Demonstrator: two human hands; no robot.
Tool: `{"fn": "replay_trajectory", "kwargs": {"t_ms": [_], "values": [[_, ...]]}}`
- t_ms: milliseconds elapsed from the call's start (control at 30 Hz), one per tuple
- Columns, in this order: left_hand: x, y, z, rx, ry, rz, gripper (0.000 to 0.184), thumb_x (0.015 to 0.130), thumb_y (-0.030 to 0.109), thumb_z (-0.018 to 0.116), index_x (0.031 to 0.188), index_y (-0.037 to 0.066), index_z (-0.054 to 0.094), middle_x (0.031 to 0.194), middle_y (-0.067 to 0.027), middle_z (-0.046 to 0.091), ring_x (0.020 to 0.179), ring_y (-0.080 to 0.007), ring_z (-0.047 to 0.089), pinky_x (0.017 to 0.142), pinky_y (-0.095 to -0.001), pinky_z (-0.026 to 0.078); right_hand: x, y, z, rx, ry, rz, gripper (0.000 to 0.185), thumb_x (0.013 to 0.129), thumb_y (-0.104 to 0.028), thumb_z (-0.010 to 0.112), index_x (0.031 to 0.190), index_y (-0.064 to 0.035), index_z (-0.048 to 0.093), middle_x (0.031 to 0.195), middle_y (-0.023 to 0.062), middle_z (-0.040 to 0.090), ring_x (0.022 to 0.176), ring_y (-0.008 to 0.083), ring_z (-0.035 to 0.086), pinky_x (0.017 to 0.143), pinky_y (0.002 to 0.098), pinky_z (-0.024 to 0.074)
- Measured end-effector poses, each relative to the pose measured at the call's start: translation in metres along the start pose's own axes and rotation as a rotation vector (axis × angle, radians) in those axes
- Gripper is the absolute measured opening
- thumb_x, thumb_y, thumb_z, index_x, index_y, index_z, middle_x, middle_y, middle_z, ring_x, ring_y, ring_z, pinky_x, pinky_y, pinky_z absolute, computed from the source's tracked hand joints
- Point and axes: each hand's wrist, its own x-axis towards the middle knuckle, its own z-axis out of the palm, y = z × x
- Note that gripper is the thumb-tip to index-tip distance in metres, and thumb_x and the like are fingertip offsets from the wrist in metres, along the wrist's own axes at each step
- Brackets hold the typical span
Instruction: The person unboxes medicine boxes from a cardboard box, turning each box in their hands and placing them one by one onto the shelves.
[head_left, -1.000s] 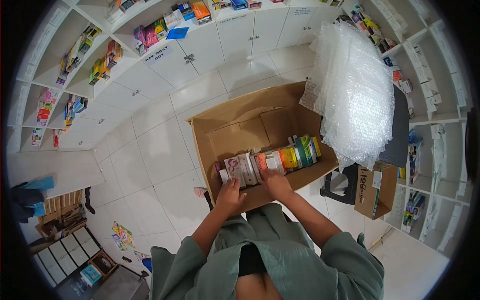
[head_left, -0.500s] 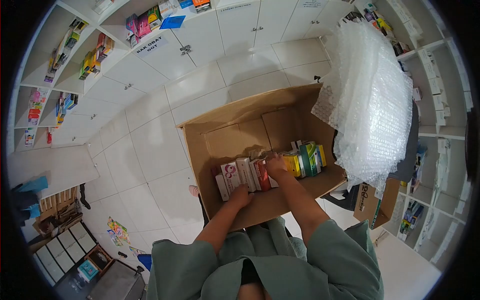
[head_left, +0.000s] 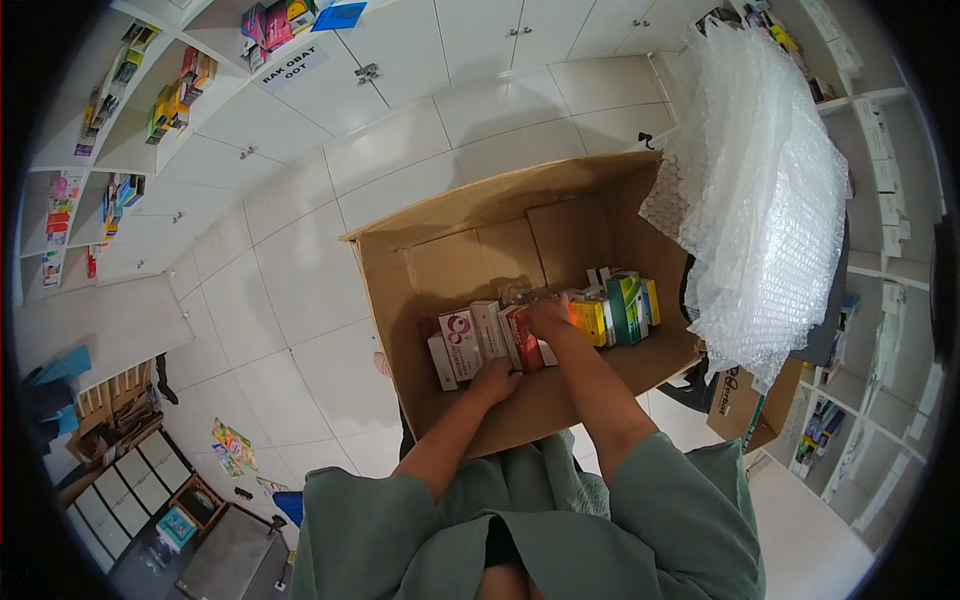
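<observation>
A row of medicine boxes stands on edge inside a large open cardboard box. My left hand is at the near side of the row, its fingers drawn together beside a red and white medicine box. Whatever those fingers hold is too small to make out. Reaching over the row, my right hand has its fingers curled down between that box and a yellow box; its fingertips are hidden. Left of my hands stand a white box with a pink emblem and a plain whitish box. A green box stands farther right.
A thick stack of bubble wrap lies against the carton's right side. A smaller cardboard box sits below it. Shelves with medicine boxes line the left, and white cabinets stand at the back.
My left hand has moved right along the row, from the pink-emblem box toward the red and white box. My right hand has shifted slightly left and stays among the boxes.
</observation>
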Motion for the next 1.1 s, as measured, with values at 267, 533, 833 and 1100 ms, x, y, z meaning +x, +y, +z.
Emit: {"fn": "replay_trajectory", "kwargs": {"t_ms": [267, 533, 833, 1100], "values": [[-0.010, 0.004, -0.010, -0.008, -0.052, -0.026, 0.049, 0.085, 0.033, 0.058, 0.115, -0.006, 0.053, 0.112, -0.0272, 0.056, 0.106, -0.0409, 0.054, 0.092, -0.0445, 0.043, 0.022, 0.004, 0.006, 0.170, -0.025, 0.021, 0.052, 0.081, -0.036, 0.057, 0.121, -0.0040, 0.055, 0.127, 0.0159, 0.054, 0.124, 0.0295, 0.045, 0.101, 0.0462, 0.0275], [-0.007, -0.007, 0.008, -0.006, 0.134, 0.075, 0.036, 0.082, 0.028, 0.060, 0.103, -0.002, 0.059, 0.107, -0.0233, 0.059, 0.101, -0.0390, 0.056, 0.089, -0.0452, 0.045, 0.034, 0.007, 0.013, 0.170, -0.061, 0.062, 0.061, 0.075, -0.041, 0.064, 0.124, -0.0051, 0.054, 0.130, 0.0168, 0.051, 0.125, 0.0305, 0.043, 0.104, 0.0492, 0.0231], [0.003, -0.027, 0.015, 0.107, 0.161, 0.129, 0.049, 0.079, 0.030, 0.064, 0.111, -0.005, 0.053, 0.116, -0.0218, 0.055, 0.108, -0.0383, 0.053, 0.093, -0.0435, 0.044, -0.004, -0.003, 0.010, 0.073, 0.027, -0.032, 0.057, 0.081, -0.043, 0.061, 0.122, -0.0040, 0.053, 0.124, 0.0164, 0.055, 0.119, 0.0302, 0.049, 0.105, 0.0519, 0.0234], [-0.024, -0.006, -0.020, 0.123, 0.148, 0.136, 0.051, 0.079, 0.025, 0.064, 0.119, -0.003, 0.049, 0.118, -0.0236, 0.054, 0.111, -0.0383, 0.051, 0.095, -0.0433, 0.042, -0.076, -0.021, 0.010, 0.065, 0.537, -0.099, 0.034, 0.086, -0.025, 0.053, 0.112, -0.0038, 0.057, 0.105, 0.0144, 0.061, 0.099, 0.0288, 0.060, 0.092, 0.0456, 0.0356]]}}
